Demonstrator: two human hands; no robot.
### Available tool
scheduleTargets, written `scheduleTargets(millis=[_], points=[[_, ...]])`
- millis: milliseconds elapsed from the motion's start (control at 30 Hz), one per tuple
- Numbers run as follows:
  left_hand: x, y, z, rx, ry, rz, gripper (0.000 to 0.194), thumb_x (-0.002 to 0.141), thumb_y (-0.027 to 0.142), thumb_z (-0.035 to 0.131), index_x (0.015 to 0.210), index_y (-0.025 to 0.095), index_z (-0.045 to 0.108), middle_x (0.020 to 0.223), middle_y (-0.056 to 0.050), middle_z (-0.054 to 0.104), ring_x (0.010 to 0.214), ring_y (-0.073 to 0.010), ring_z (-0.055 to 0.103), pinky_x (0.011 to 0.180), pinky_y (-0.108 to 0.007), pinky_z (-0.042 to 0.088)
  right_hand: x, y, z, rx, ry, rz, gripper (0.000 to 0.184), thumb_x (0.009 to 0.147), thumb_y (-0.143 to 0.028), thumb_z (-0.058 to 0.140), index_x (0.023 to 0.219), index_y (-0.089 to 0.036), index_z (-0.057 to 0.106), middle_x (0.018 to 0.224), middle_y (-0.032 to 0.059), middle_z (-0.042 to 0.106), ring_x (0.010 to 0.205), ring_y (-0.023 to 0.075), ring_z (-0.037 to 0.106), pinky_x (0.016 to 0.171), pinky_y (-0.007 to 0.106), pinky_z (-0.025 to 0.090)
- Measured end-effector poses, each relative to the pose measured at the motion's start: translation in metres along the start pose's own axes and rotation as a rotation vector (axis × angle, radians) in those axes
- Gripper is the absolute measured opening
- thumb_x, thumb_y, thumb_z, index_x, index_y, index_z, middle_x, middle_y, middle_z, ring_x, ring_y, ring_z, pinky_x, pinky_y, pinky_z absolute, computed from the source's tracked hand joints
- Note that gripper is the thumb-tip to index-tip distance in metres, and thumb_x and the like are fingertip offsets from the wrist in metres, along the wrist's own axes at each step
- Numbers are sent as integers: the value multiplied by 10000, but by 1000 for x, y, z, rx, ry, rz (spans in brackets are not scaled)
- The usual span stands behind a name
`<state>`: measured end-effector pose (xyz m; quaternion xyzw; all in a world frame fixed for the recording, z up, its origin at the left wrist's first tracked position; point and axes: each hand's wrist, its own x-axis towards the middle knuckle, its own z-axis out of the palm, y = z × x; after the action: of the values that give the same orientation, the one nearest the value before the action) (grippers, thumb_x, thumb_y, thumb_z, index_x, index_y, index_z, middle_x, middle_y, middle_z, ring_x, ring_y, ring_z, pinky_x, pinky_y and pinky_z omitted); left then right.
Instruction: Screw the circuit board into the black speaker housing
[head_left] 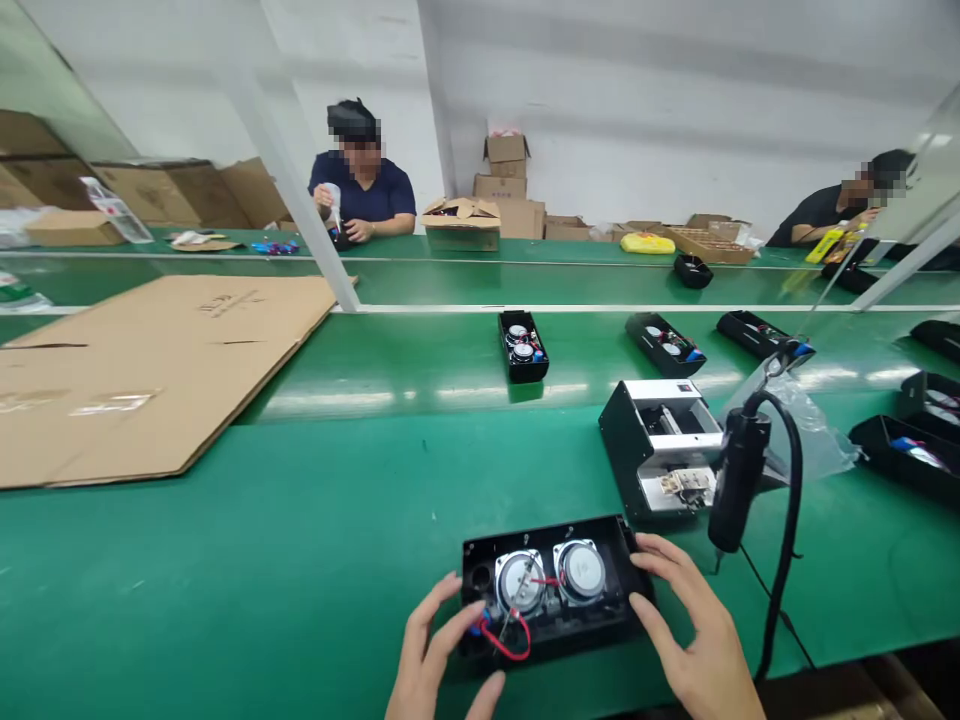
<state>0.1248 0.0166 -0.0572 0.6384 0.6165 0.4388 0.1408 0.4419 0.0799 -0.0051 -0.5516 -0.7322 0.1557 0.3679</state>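
An open black speaker housing [556, 590] lies on the green table near the front edge, with two round speaker drivers and red and blue wires inside. My left hand [442, 655] rests at its left end, fingers spread, fingertips touching the wires and the case. My right hand [694, 630] lies against the right end, fingers stretched along the edge. Neither hand grips anything. A black electric screwdriver [739, 478] hangs on a cable just right of the housing.
A black and white screw feeder box [660, 445] stands behind the housing. Several more open housings [523, 346] lie on the green belt behind. A flat cardboard sheet [142, 370] covers the left. Two other people work at the far side, among cardboard boxes [507, 180].
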Motion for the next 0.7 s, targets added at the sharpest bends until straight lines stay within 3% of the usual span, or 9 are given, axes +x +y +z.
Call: scheduleTargets(millis=[133, 233, 300, 367, 433, 533, 600, 700], points=[[31, 4, -14, -1, -87, 225, 189, 985, 365, 706, 1149, 319, 788, 1454, -114, 700, 1512, -410, 540, 1079, -570, 635, 29, -39, 10, 21, -11, -258, 289, 1060, -132, 561, 1274, -280, 687, 1440, 80, 678, 1395, 283, 612, 1122, 441, 578], [48, 10, -19, -40, -110, 352, 112, 1008, 338, 715, 1089, 305, 786, 1323, -85, 773, 1458, -346, 613, 1141, -522, 600, 54, -69, 23, 5, -202, -502, 414, 1032, -24, 511, 1356, -248, 639, 1455, 78, 683, 1470, 276, 526, 1157, 461, 498], [56, 15, -20, -49, -97, 416, 97, 991, 326, 755, 1082, 308, 781, 1190, -51, 816, 1357, -306, 700, 1172, -507, 579, 67, -81, 31, -40, -338, -620, 364, 1007, -9, 539, 1276, -225, 654, 1338, 66, 738, 1358, 259, 603, 1120, 441, 474], [60, 20, -21, -46, -52, 440, 53, 974, 312, 783, 1025, 301, 772, 1066, -23, 830, 1247, -280, 765, 1191, -513, 561, 76, -84, 37, -113, -387, -661, 242, 952, -7, 560, 1059, -199, 661, 1080, 48, 770, 1062, 228, 691, 965, 398, 490], [62, 23, -21, -48, -60, 441, 69, 972, 344, 790, 979, 286, 754, 994, -18, 828, 1201, -282, 785, 1209, -543, 540, 81, -81, 38, -193, -302, -607, 199, 865, -8, 543, 888, -197, 601, 847, 34, 703, 767, 205, 626, 764, 375, 442], [62, 25, -20, -65, -161, 444, 221, 985, 482, 758, 1032, 266, 746, 988, -45, 827, 1271, -328, 748, 1245, -615, 481, 84, -74, 31, -203, -143, -406, 186, 799, -40, 515, 856, -213, 547, 730, 15, 617, 636, 198, 526, 659, 360, 355], [63, 27, -20, -66, -201, 427, 187, 1012, 445, 722, 999, 259, 738, 971, -43, 822, 1312, -329, 723, 1270, -623, 446, 84, -72, 21, -77, -193, -244, 201, 793, -48, 521, 889, -223, 533, 759, -3, 626, 670, 189, 553, 667, 327, 378], [70, 34, -19, -45, -163, 400, 148, 1027, 255, 665, 888, 259, 714, 888, -9, 798, 1283, -289, 734, 1278, -594, 447, 82, -72, 5, 179, -403, -41, 225, 793, -66, 600, 924, -237, 535, 889, -13, 673, 802, 185, 630, 732, 287, 463]])
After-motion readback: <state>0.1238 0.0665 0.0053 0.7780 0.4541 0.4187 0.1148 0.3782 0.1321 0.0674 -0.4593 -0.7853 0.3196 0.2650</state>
